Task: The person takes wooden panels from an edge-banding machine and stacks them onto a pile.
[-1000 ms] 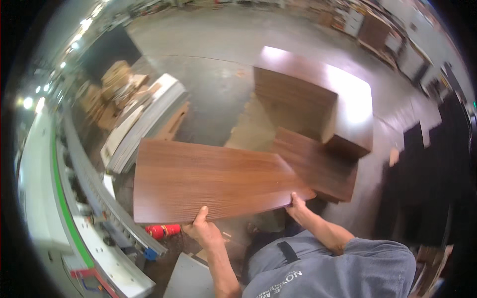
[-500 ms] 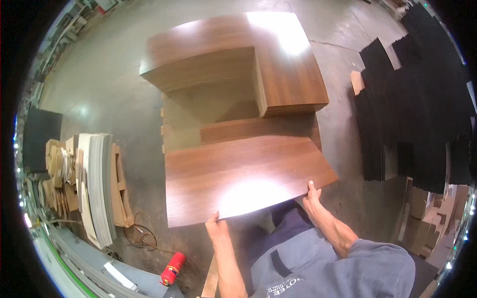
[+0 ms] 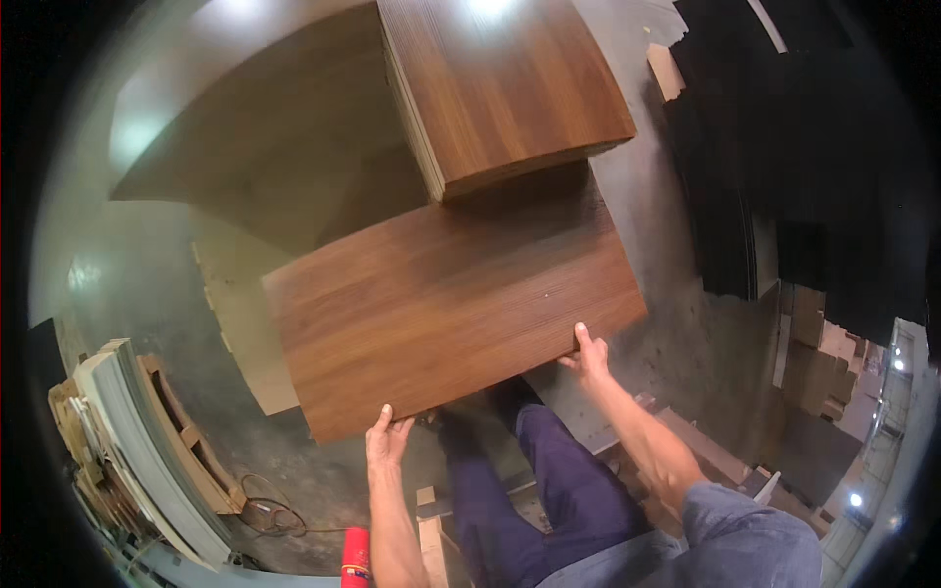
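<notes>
A flat rectangular brown wood-grain panel (image 3: 431,318) spans the space in front of me, its near edge in both my hands. My left hand (image 3: 388,441) grips that edge toward its left end, thumb on top and fingers underneath. Toward the right corner my right hand (image 3: 588,355) pinches the same edge, thumb up. Just beyond the panel stands a tall stack of similar wood-grain panels (image 3: 515,93). A pale board (image 3: 245,338) lies low, partly covered by the held panel. Whether the panel's far edge rests on anything cannot be told.
Dark boards (image 3: 814,137) fill the right side in stacks. At the lower left, white and grey boards (image 3: 147,451) lean beside brown cardboard pieces (image 3: 201,451). A coiled hose (image 3: 274,514) and a red fire extinguisher (image 3: 356,559) are on the floor near my left arm.
The panel has moved away from my body, toward the stack, and turned slightly, its right end now farther off. Both hands keep their grip. The view has shifted closer to the stack.
</notes>
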Tool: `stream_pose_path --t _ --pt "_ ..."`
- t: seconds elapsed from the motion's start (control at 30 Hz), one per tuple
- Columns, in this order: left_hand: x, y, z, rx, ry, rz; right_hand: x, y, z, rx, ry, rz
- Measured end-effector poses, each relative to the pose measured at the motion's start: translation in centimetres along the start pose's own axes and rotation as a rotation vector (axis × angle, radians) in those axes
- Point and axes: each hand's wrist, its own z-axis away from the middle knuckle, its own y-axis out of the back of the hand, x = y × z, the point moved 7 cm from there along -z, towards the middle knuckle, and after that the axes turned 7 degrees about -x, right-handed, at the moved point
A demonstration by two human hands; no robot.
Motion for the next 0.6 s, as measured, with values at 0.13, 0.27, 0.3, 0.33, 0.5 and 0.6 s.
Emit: stream_pose_path --t 0.13,0.27,0.3,0.33,0.5,0.6 --pt "0.6 3.5 -2.1 0.071 0.276 -0.489 1.6 0.7 -4.6 -0.081 -0.323 0.229" --pt "9.9 8.2 -4.5 0.373 -0.332 -0.977 -4.7 0.9 -8.5 -0.084 0.119 0.906" --pt "12.5 8.9 -5.1 0.545 -0.524 -1.116 -7.9 0.7 -8.7 0.057 0.427 1.092" --pt "14.1 9.1 -6.2 0.506 -0.586 -1.190 -9.7 0.8 -9.6 0.147 0.514 1.098" --pt "13.7 8.9 -12.7 0.102 -0.318 -0.863 -15.6 0.1 -15.7 0.288 0.628 1.281" --pt "13.4 8.0 -12.2 0.246 -0.359 -0.916 -15.5 0.1 -18.1 0.068 0.452 0.875"
